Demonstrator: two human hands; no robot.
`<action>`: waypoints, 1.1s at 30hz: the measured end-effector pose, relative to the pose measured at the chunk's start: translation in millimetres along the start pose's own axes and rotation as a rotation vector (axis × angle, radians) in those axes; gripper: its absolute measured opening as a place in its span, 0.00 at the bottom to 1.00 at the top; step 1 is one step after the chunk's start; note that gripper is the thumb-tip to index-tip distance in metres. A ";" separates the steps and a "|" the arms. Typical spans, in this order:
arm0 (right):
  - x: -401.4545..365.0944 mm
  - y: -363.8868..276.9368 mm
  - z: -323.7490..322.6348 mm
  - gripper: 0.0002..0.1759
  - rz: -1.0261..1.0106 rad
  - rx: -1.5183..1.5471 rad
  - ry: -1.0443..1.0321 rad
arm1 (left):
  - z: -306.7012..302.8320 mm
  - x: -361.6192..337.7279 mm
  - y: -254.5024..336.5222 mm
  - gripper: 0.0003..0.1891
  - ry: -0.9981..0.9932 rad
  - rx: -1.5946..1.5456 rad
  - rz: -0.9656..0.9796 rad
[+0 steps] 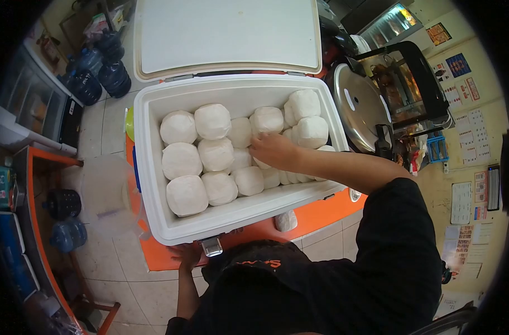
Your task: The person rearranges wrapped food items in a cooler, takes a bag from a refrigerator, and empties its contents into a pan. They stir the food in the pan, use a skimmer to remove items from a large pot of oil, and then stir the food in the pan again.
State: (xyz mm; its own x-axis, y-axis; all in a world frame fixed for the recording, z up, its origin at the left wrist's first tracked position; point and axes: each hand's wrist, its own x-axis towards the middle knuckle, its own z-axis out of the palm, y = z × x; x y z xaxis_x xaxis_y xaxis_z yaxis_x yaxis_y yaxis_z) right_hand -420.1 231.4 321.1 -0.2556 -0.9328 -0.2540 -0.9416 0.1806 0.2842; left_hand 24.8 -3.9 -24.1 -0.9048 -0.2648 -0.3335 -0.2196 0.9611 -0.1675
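Note:
A large white cooler box (154,220) stands with its lid (226,36) raised. Rounded white bundles (214,121), with a paper-like wrapped look, lie in rows inside it, some piled on others. My right hand (274,152) reaches into the middle of the box, its fingers curled down against a white bundle (260,162) that the hand partly covers. By the box's front left corner, my left hand (185,255) lies on the orange tabletop with its fingers spread. Another white bundle (286,221) sits outside the box, on the table's front part.
The cooler rests on an orange table (332,216). A round steel lid or pot (360,106) and a glass-fronted display (402,86) stand close on the right. Blue water jugs (114,78) are on the floor at the back left. A metal latch (212,246) hangs at the cooler's front.

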 end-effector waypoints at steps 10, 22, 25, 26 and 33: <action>16.8 -15.2 -27.1 0.29 -0.030 0.539 -0.267 | 3.7 0.7 -6.6 0.43 0.011 -0.453 0.186; 6.1 -3.6 -27.6 0.34 -0.120 0.628 -0.644 | -89.4 14.5 -10.0 0.43 -0.471 -0.599 0.028; -9.2 -5.3 -17.4 0.21 -0.230 0.363 -0.534 | -75.1 17.5 -15.0 0.44 -0.605 -0.809 0.097; -19.1 -12.1 5.0 0.16 -0.196 0.362 -0.415 | -64.3 16.7 -15.4 0.43 -0.590 -0.815 0.099; -14.4 -25.3 -13.5 0.09 -0.227 0.290 -0.217 | -196.5 17.3 -6.0 0.34 -0.615 -0.825 -0.188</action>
State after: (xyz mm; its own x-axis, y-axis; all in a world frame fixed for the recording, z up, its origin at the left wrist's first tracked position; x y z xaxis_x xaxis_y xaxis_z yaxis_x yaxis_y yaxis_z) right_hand -389.6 236.1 330.0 -0.0455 -0.8775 -0.4775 -0.9940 0.0873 -0.0656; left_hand -61.1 1.2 153.4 -0.5395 -0.1872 -0.8209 -0.7277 0.5940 0.3428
